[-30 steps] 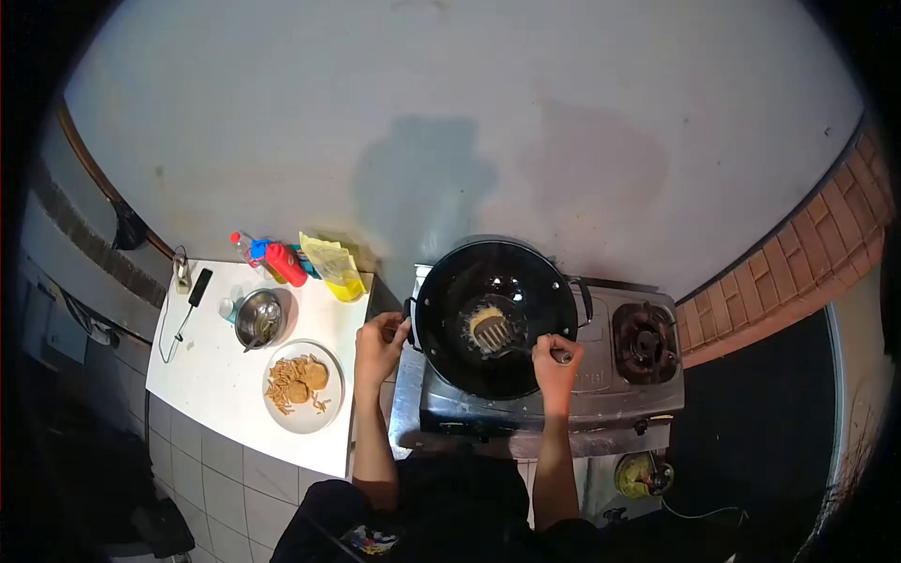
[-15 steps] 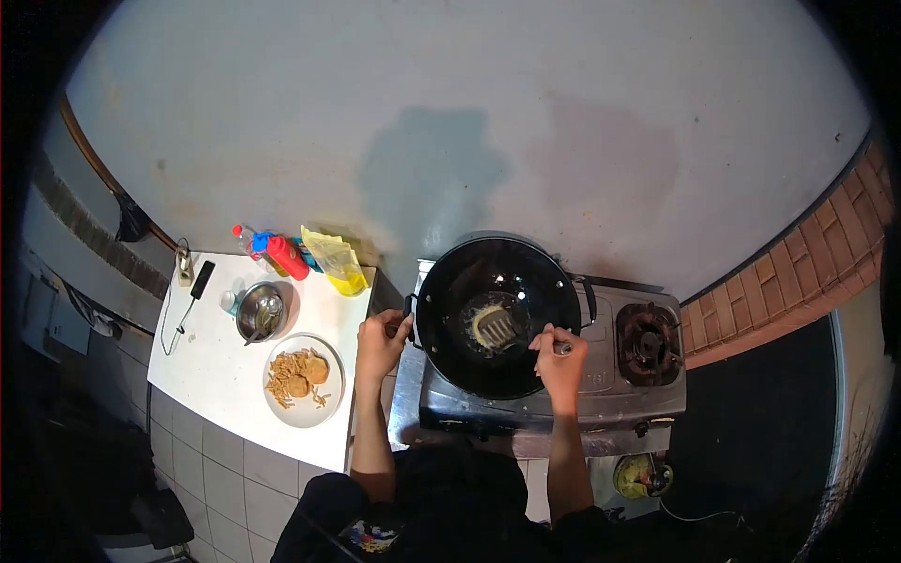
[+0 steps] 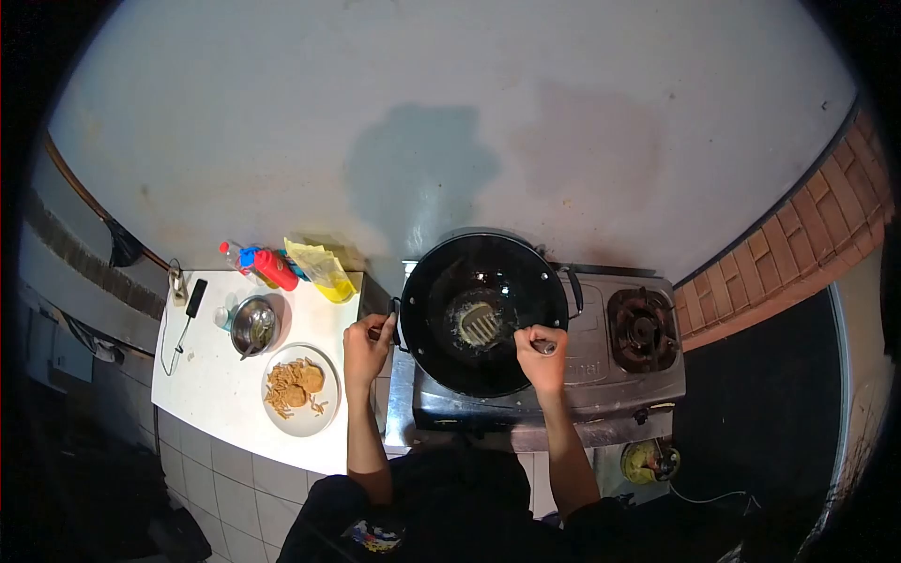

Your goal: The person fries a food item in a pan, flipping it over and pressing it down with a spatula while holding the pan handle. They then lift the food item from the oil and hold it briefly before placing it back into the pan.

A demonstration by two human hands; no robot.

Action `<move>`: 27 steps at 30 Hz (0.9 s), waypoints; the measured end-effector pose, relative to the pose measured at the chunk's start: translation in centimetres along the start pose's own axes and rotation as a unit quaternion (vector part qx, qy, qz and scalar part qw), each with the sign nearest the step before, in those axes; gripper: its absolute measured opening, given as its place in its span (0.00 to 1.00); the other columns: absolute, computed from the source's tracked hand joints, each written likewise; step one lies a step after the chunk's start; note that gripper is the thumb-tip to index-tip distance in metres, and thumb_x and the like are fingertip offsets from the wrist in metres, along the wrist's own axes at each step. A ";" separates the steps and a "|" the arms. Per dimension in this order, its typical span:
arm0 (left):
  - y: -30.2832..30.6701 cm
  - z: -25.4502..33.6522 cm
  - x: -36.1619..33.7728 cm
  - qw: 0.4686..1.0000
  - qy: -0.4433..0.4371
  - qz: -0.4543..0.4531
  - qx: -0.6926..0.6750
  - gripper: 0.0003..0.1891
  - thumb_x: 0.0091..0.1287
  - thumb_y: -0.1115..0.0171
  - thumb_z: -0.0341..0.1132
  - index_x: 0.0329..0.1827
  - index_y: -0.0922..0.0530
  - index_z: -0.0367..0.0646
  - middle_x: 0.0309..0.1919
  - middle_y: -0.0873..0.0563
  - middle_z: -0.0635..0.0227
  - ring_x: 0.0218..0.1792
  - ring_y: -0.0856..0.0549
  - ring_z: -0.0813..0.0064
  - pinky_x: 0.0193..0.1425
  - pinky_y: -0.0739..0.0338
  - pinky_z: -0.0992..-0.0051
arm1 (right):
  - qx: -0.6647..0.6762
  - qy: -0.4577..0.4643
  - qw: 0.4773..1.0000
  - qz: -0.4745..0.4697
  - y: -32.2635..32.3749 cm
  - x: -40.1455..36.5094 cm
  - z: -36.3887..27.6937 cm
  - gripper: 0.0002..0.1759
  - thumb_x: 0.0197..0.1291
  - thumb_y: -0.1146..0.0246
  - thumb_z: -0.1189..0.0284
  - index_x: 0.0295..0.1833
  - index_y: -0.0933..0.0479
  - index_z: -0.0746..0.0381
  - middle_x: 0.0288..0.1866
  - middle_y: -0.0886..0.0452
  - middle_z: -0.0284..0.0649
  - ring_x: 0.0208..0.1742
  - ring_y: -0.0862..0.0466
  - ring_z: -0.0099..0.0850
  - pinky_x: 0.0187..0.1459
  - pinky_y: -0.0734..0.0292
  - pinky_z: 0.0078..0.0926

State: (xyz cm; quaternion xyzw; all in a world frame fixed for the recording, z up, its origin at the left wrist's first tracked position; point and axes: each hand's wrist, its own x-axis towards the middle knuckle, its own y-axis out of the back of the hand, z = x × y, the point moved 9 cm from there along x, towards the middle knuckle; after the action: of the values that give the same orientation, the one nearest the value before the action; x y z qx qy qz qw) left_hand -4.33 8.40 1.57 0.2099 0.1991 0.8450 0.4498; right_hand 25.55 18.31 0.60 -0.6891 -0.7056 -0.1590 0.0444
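Steel stovetop [image 3: 584, 399]; wok [image 3: 441, 281] looks heavy, so use the side handle [image 3: 395, 310] your left hand [image 3: 366, 353] is pinching. Your right hand [image 3: 542, 362] is clamped round a spatula [image 3: 481, 315], likely light.

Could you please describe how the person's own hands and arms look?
The left hand and right hand are bare. Dark sleeves leave both forearms uncovered, and a small multicoloured print shows on the dark clothing.

Wok [image 3: 446, 281] on stove [image 3: 587, 371], left of burner [image 3: 643, 331]; spatula [image 3: 481, 327] in wok; plate [image 3: 328, 402] on table [image 3: 208, 385], left
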 end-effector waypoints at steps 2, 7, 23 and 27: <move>-0.1 -0.2 -0.3 1.000 0.004 -0.002 0.004 0.12 0.66 0.37 0.36 0.34 0.17 0.32 0.20 0.16 0.57 0.21 0.16 0.71 0.29 0.24 0.74 | -0.002 0.000 1.000 -0.001 0.0 0.2 -0.4 0.16 0.47 0.39 0.84 0.17 0.39 0.65 0.13 0.34 0.30 0.23 0.35 0.10 0.23 0.40 0.16; 0.6 1.1 -1.0 0.996 -0.047 0.041 0.070 0.12 0.65 0.36 0.36 0.38 0.16 0.32 0.26 0.15 0.55 0.23 0.16 0.68 0.29 0.24 0.73 | -0.002 0.002 1.000 -0.028 0.3 0.2 0.1 0.16 0.52 0.39 0.83 0.17 0.37 0.67 0.14 0.30 0.33 0.23 0.32 0.11 0.23 0.38 0.16; 0.8 -0.5 -1.4 0.996 0.003 0.083 0.025 0.11 0.62 0.32 0.33 0.36 0.16 0.31 0.26 0.14 0.55 0.22 0.18 0.73 0.30 0.25 0.74 | 0.097 -0.062 0.984 -0.134 0.6 0.8 -0.3 0.15 0.60 0.43 0.80 0.20 0.29 0.72 0.17 0.25 0.39 0.17 0.31 0.17 0.21 0.36 0.21; 0.5 -1.5 -1.4 0.997 0.031 0.065 0.033 0.12 0.63 0.33 0.35 0.37 0.16 0.30 0.29 0.12 0.58 0.25 0.17 0.77 0.29 0.24 0.77 | -0.016 0.046 0.993 -0.107 0.3 1.8 -1.6 0.17 0.52 0.42 0.84 0.15 0.38 0.67 0.13 0.38 0.27 0.19 0.38 0.11 0.19 0.47 0.18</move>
State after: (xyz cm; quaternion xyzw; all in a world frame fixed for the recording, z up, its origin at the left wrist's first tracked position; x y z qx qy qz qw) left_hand -4.80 6.75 0.39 0.2105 0.2268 0.8715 0.3804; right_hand 25.47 19.56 2.66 -0.6019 -0.7700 -0.2059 0.0484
